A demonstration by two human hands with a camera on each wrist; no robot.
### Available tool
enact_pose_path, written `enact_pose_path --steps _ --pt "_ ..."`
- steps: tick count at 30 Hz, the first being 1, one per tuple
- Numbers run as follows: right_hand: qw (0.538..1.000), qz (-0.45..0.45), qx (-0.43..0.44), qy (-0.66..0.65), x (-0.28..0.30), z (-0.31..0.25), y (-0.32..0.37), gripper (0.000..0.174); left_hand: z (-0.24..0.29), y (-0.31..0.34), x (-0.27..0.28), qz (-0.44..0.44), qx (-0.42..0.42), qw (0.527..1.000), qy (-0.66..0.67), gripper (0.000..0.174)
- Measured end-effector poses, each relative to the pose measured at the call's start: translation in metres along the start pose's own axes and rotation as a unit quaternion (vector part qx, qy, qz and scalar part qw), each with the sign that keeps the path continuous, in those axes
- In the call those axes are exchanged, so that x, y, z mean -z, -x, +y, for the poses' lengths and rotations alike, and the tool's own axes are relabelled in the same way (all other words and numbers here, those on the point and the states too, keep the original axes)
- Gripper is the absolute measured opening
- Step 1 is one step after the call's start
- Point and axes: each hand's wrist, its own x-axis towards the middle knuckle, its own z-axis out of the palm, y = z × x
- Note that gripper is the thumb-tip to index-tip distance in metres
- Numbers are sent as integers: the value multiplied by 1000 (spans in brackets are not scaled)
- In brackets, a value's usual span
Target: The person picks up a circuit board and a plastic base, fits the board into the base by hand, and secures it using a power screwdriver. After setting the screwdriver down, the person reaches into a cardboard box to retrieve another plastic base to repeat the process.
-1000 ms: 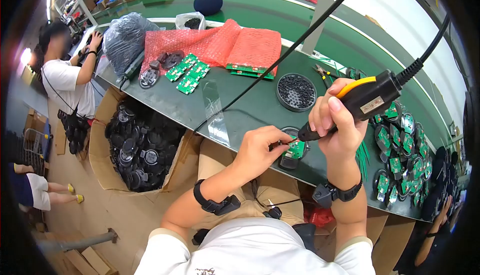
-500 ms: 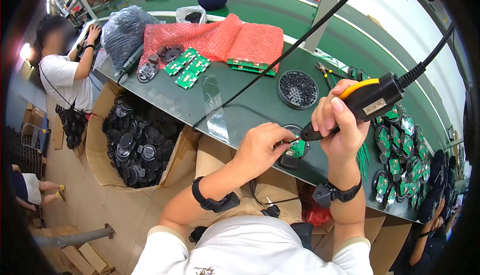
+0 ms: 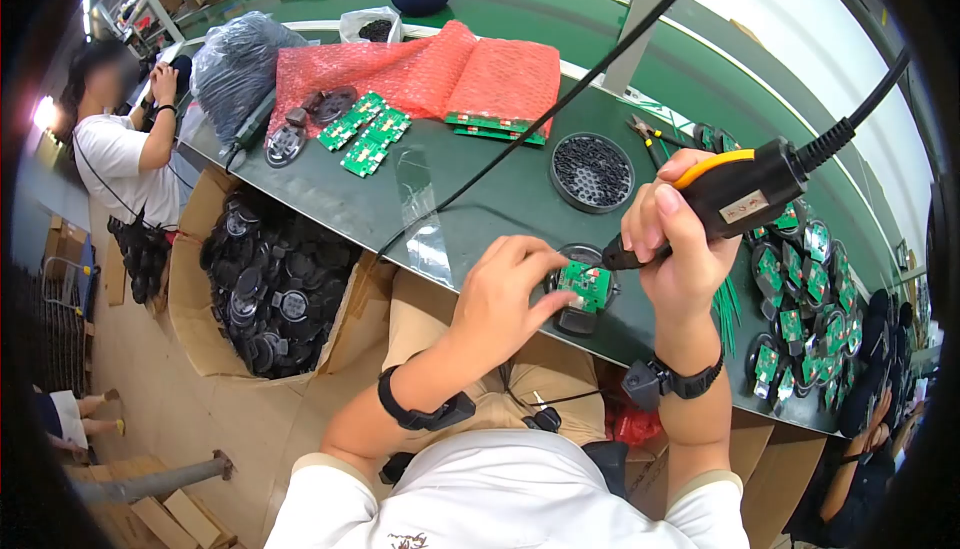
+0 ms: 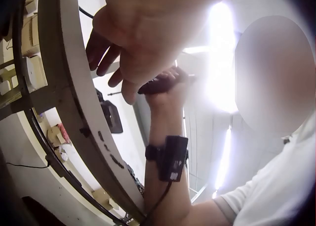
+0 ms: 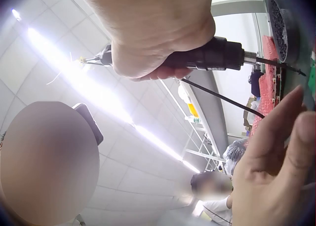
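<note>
My right hand grips a black electric screwdriver with a yellow strip, its nose pointing left over a round black housing with a green circuit board. In the right wrist view the driver shows a thin bit with a dark tip. My left hand is at the housing's left side, fingers apart, thumb by the board's edge; whether the thumb touches is unclear. A round dish of small black parts lies beyond the housing.
Many housings with boards are heaped at the right, by pliers and green strips. Red bubble wrap and loose boards lie at the back left. A carton of black parts stands left; a black cable crosses the bench.
My left thumb and fingers have spread apart and drawn back from the driver's tip, showing more of the board. My right hand keeps its grip with little movement.
</note>
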Motion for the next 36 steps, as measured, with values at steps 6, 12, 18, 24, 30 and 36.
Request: enact_pose_path --steps 6,12,18,24,30,36 --pt "999 6 17 37 -3 11 0 18 13 21 -12 -25 -28 997 -62 55" --pt "998 8 18 52 -2 19 -1 18 12 22 -12 -37 -26 996 -71 55" --pt "998 13 7 62 -4 21 -1 18 11 23 -13 -40 -26 997 -64 53" --pt "997 4 8 72 -7 24 0 19 12 22 -12 -31 -29 997 -68 55" --pt "996 -17 18 82 -5 24 4 20 11 23 -14 -30 -24 997 -73 56" --pt "995 -15 31 90 -6 23 11 22 11 24 -14 -26 -22 997 -73 56"
